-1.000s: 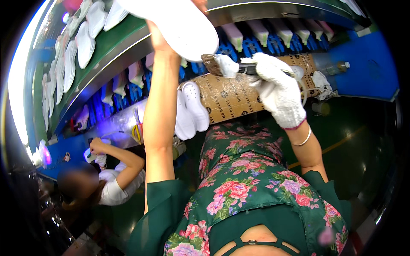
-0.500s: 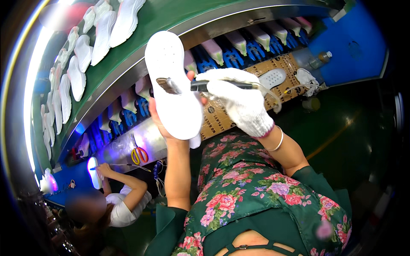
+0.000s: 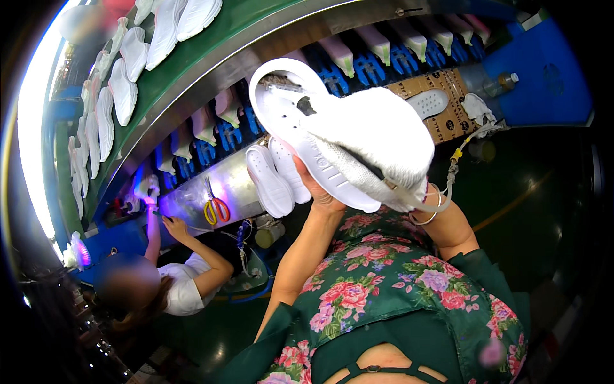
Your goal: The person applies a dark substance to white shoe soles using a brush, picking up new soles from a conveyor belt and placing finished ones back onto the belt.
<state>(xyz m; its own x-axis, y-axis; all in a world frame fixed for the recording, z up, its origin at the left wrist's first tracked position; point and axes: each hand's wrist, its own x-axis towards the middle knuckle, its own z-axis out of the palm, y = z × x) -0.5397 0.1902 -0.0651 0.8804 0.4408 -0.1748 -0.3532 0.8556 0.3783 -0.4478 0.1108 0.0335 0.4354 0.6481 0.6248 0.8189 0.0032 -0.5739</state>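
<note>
My bare left hand (image 3: 322, 194) grips a white shoe sole (image 3: 286, 114) from below, near its lower end. The sole is tilted, its hollow inside and raised rim showing at the upper end. In a white knitted glove, my right hand (image 3: 384, 137) is closed around a brush with a dark handle (image 3: 352, 157), mostly hidden by the glove. Its dark bristle tip (image 3: 306, 105) is at the sole's inside; contact is hard to tell. A clear tube (image 3: 448, 185) runs from the handle's rear. Beside my left hand, two more white soles (image 3: 270, 182) lie on the metal ledge.
A curved green conveyor (image 3: 256, 25) carries several white soles. Below it stand several pale shoe lasts (image 3: 339, 54) in blue holders. Cardboard (image 3: 448, 118) holds a perforated white insole (image 3: 428, 102). Orange-and-yellow scissors (image 3: 216, 208) lie left, near a co-worker in a white shirt (image 3: 188, 285).
The piece in my left hand now shows a hollow, rimmed side instead of a flat face; I cannot tell whether it is the same one. Two soles now show on the ledge.
</note>
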